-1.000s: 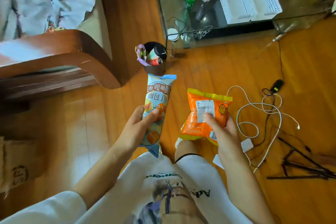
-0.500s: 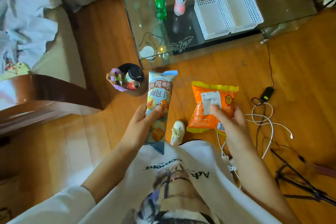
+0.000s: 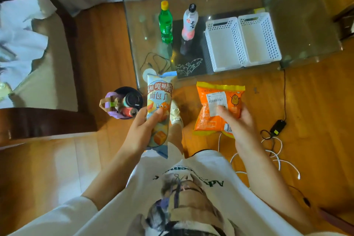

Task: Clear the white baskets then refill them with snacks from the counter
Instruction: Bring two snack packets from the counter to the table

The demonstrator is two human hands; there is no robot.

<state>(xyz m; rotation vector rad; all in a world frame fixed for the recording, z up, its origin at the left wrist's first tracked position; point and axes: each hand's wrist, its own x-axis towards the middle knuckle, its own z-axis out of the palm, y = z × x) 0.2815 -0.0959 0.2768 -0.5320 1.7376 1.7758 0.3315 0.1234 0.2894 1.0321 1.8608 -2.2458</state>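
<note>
two snack bags [image 3: 159, 109] gripped by hands [image 3: 142, 130], short of baskets [image 3: 242, 42].

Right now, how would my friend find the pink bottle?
Look at the glass table. Left of the two white baskets stand two bottles. The pink bottle has a black cap and is nearer the baskets; the green bottle has a yellow cap.

Pale-blue snack bag [image 3: 160, 109], orange snack bag [image 3: 216, 109], white perforated baskets [image 3: 242, 41]
</note>
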